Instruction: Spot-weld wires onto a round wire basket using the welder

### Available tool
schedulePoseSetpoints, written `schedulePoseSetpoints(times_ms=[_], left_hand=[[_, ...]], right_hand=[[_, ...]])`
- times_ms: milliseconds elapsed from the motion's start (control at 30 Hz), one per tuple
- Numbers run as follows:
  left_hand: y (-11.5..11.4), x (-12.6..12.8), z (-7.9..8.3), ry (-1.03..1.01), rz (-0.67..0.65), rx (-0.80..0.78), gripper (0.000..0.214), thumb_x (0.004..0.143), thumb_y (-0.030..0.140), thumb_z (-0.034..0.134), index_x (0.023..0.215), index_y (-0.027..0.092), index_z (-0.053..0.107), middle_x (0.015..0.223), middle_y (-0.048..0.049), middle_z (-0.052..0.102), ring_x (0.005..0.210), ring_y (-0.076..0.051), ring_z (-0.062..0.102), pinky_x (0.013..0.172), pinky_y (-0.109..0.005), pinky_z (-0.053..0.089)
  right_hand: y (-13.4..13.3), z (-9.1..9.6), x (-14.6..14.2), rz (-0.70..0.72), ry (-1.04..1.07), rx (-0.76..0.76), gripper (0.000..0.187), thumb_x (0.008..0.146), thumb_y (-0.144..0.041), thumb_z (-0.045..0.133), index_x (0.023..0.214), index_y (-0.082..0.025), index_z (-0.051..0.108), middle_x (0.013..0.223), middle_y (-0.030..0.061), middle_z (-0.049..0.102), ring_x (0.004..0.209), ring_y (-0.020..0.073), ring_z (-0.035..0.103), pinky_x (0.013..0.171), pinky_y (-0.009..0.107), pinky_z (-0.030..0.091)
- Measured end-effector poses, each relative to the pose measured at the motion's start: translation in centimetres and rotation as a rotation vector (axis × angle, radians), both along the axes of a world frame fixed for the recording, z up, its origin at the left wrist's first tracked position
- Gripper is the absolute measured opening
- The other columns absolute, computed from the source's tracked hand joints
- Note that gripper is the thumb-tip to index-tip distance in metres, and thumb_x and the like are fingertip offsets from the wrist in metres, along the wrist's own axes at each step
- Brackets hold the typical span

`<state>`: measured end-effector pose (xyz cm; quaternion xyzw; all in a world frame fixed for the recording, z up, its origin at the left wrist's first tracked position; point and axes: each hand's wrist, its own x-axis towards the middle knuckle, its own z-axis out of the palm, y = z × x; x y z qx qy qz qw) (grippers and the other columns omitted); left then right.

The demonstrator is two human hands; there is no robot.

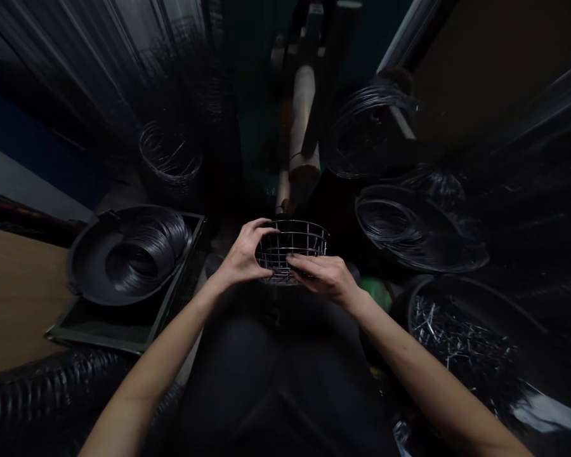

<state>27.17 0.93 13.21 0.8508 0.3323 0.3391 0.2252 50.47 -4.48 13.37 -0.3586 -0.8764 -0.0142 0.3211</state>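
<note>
A small round wire basket (pixel 299 243) made of metal rings and upright wires is held in front of me above my lap. My left hand (pixel 244 252) grips its left rim, fingers curled over the top ring. My right hand (pixel 324 277) lies along the basket's near lower side, fingers closed against the wires. Both forearms reach in from the bottom of the view.
A dark pan holding a coil of wire (pixel 145 252) sits in a square tray (pixel 124 330) at the left. More wire rings (pixel 412 228) are stacked at the right. A tub of short metal pieces (pixel 461 346) stands at the lower right. A machine post (pixel 303 127) rises behind the basket.
</note>
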Motion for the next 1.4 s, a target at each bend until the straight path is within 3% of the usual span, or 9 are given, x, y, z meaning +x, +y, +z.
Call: schedulePoseSetpoints(times_ms=[267, 533, 733, 867, 967, 1067, 1233, 1400], left_hand=[[2.0, 0.3, -0.1, -0.036, 0.024, 0.015, 0.077, 0.058, 0.023, 0.084, 0.127, 0.021, 0.049, 0.138, -0.0148, 0.046, 0.132, -0.036, 0.044, 0.110, -0.055, 0.041], [3.7, 0.4, -0.2, -0.067, 0.024, 0.037, 0.078, 0.057, 0.022, 0.084, 0.127, 0.019, 0.049, 0.137, -0.0156, 0.046, 0.132, -0.035, 0.045, 0.111, -0.054, 0.041], [4.2, 0.1, 0.0, -0.086, -0.012, -0.018, 0.073, 0.057, 0.029, 0.085, 0.121, 0.020, 0.052, 0.132, -0.0138, 0.050, 0.128, -0.033, 0.048, 0.109, -0.051, 0.043], [4.3, 0.1, 0.1, -0.175, -0.020, -0.091, 0.089, 0.055, 0.034, 0.087, 0.132, 0.021, 0.043, 0.133, -0.0136, 0.051, 0.125, -0.032, 0.052, 0.107, -0.049, 0.044], [4.8, 0.2, 0.2, -0.214, -0.042, -0.135, 0.101, 0.053, 0.038, 0.088, 0.138, 0.023, 0.035, 0.139, -0.0137, 0.047, 0.129, -0.032, 0.050, 0.108, -0.047, 0.045], [5.9, 0.3, 0.3, -0.214, -0.033, -0.133, 0.107, 0.052, 0.043, 0.089, 0.140, 0.024, 0.031, 0.141, -0.0144, 0.045, 0.131, -0.033, 0.048, 0.109, -0.047, 0.044], [7.5, 0.5, 0.3, -0.224, -0.048, -0.137, 0.111, 0.049, 0.051, 0.089, 0.139, 0.024, 0.030, 0.138, -0.0152, 0.045, 0.127, -0.032, 0.051, 0.108, -0.049, 0.044], [8.7, 0.7, 0.1, -0.232, -0.041, -0.131, 0.113, 0.048, 0.048, 0.090, 0.139, 0.023, 0.029, 0.129, -0.0138, 0.050, 0.125, -0.030, 0.053, 0.108, -0.047, 0.044]], right_hand=[[2.1, 0.5, 0.3, -0.041, -0.047, -0.076, 0.022, 0.096, -0.027, 0.056, 0.111, -0.022, 0.070, 0.110, 0.0025, 0.073, 0.086, 0.0134, 0.073, 0.077, 0.022, 0.059], [4.0, 0.4, 0.2, -0.034, 0.002, -0.031, 0.021, 0.096, -0.029, 0.057, 0.110, -0.022, 0.070, 0.108, 0.0026, 0.074, 0.090, 0.0147, 0.073, 0.077, 0.022, 0.060], [3.5, 1.3, -0.1, -0.051, -0.009, -0.061, 0.023, 0.097, -0.030, 0.054, 0.113, -0.022, 0.068, 0.108, 0.0028, 0.074, 0.092, 0.0138, 0.072, 0.077, 0.022, 0.058], [1.8, 1.9, 0.3, -0.254, 0.031, -0.066, 0.029, 0.096, -0.042, 0.056, 0.115, -0.023, 0.067, 0.111, 0.0057, 0.071, 0.093, 0.0161, 0.069, 0.073, 0.024, 0.056], [1.3, 2.0, 0.7, -0.423, 0.120, -0.107, 0.035, 0.094, -0.052, 0.055, 0.097, -0.021, 0.069, 0.090, 0.0063, 0.067, 0.074, 0.0164, 0.063, 0.064, 0.027, 0.051], [2.2, 2.2, 0.7, -0.454, 0.160, -0.195, 0.043, 0.094, -0.058, 0.051, 0.082, -0.021, 0.067, 0.077, 0.0046, 0.062, 0.063, 0.0150, 0.056, 0.060, 0.027, 0.045], [3.7, 2.7, 0.2, -0.516, 0.201, -0.249, 0.049, 0.092, -0.064, 0.050, 0.080, -0.020, 0.068, 0.075, 0.0041, 0.061, 0.061, 0.0145, 0.052, 0.058, 0.028, 0.039], [4.3, 2.6, 0.1, -0.612, 0.163, -0.250, 0.040, 0.090, -0.058, 0.056, 0.082, -0.021, 0.070, 0.078, 0.0035, 0.061, 0.065, 0.0155, 0.054, 0.059, 0.028, 0.038]])
